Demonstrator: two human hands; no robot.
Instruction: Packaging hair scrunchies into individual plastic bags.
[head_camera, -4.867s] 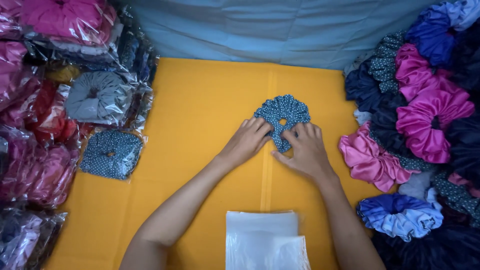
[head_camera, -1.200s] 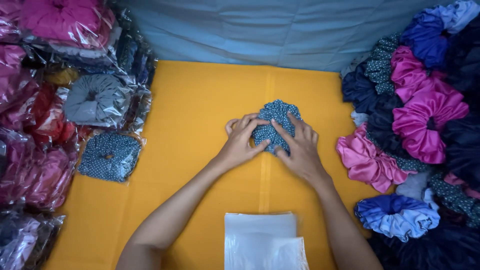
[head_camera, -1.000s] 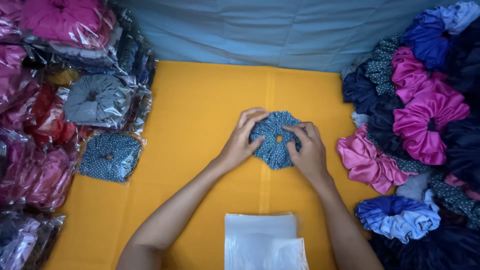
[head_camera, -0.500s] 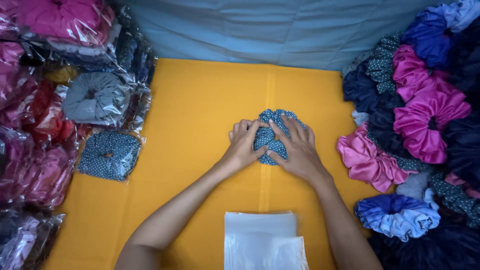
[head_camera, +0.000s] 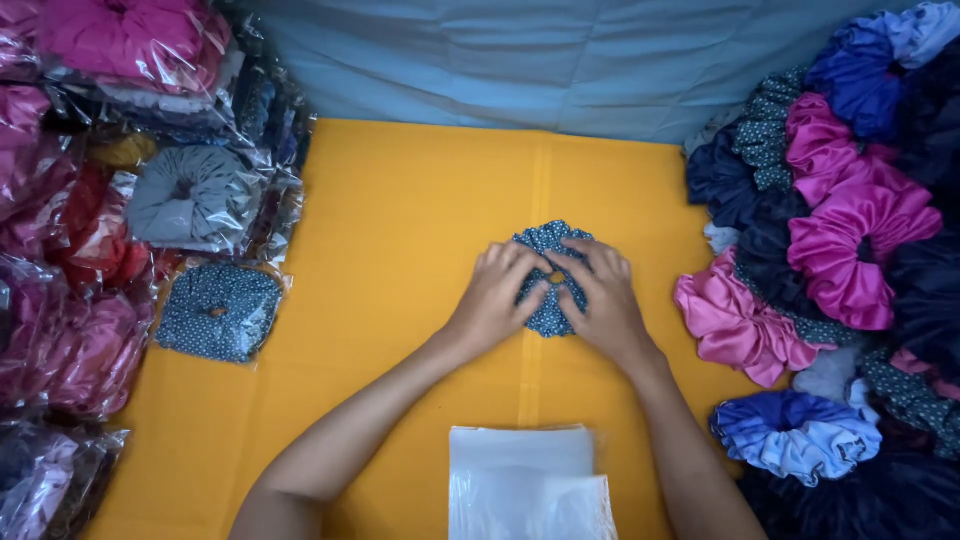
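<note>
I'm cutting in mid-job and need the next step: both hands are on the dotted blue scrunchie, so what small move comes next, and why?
Probably keep it pressed flat, then reach for the clear bags. Both the left hand and right hand cover the dotted scrunchie on the yellow cloth, and a matching one already lies bagged at left.

Both forearms come up from the bottom and angle in toward each other, bare to past the elbow. The left hand (head_camera: 497, 300) lies palm down, fingers curled and pressing, knuckles raised. The right hand (head_camera: 600, 298) sits just beside it, same palm-down pose, fingertips nearly touching the left's. Thumbs are tucked inward between the two hands. Wrists are pretty straight, not bent.
</note>
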